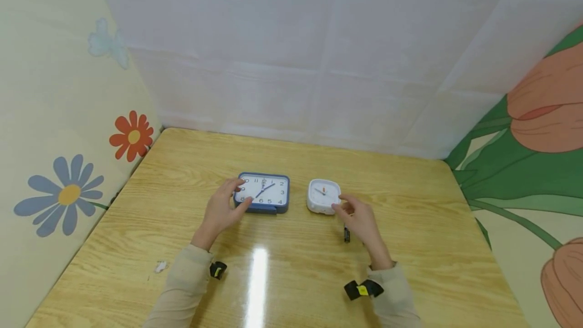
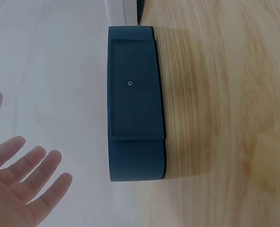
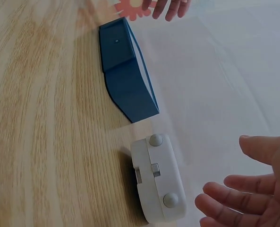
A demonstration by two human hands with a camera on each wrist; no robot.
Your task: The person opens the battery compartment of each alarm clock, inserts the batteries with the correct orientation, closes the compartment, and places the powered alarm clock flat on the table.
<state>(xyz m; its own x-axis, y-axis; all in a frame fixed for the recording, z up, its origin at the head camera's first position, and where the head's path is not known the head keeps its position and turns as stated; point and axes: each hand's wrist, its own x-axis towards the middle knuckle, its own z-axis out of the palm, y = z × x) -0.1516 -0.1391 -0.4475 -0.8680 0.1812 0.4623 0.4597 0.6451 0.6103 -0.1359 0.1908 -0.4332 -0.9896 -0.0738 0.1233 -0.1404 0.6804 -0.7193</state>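
Observation:
A blue rectangular clock (image 1: pixel 265 192) with a white dial lies face up on the table. Over its left end hovers my left hand (image 1: pixel 224 206), fingers spread; the left wrist view shows that hand (image 2: pixel 24 182) apart from the clock's dark blue side (image 2: pixel 135 101). To the right lies a small white alarm clock (image 1: pixel 324 197), also face up. My right hand (image 1: pixel 359 219) is at its right edge, and in the right wrist view the loosely bent fingers (image 3: pixel 236 201) stand off the white clock (image 3: pixel 161 179). Neither hand holds anything.
Close to the right hand lies a small black battery (image 1: pixel 346 234), partly hidden by it. A little white patch (image 1: pixel 160 267) shows on the wooden table (image 1: pixel 300 277) at the left. White cloth (image 1: pixel 291 65) hangs behind, and flower-printed panels flank both sides.

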